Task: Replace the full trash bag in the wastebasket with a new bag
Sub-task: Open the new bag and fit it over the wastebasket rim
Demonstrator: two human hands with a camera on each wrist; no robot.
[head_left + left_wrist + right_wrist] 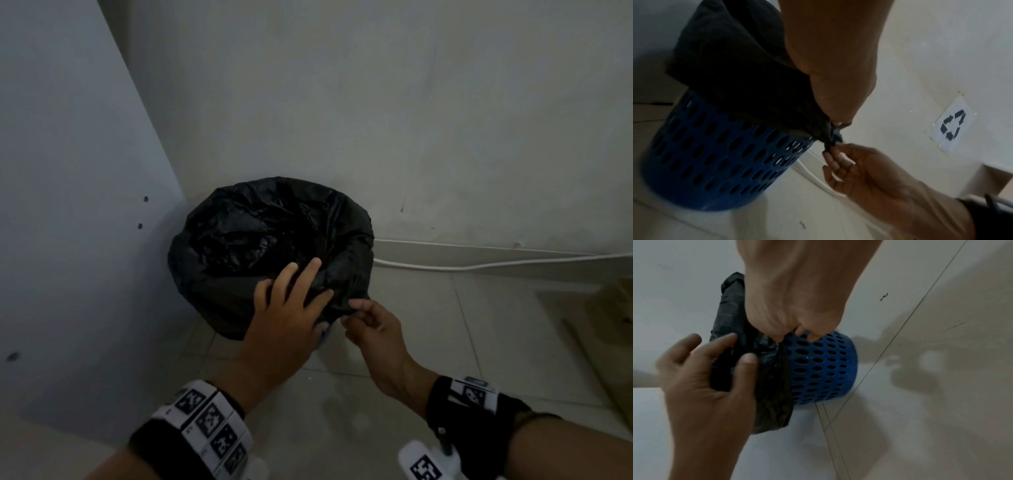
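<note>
A black trash bag [267,233] lines a blue perforated wastebasket [715,154] that stands on the floor in a corner, its edge folded down over the rim. My left hand [294,291] lies on the near side of the bag with fingers spread, pressing the plastic against the rim. Just to its right, my right hand [356,308] pinches a small twisted knot of the bag [831,141] at the rim. In the right wrist view the curled right fingers [797,334] sit against the basket wall [824,366]. The bag's inside is too dark to read.
A white panel [68,205] closes the left side and a wall stands behind. A white cable [479,265] runs along the wall's base to the right. A recycling-symbol paper [953,125] is stuck on the wall. Cardboard [599,325] lies on the tiled floor at right.
</note>
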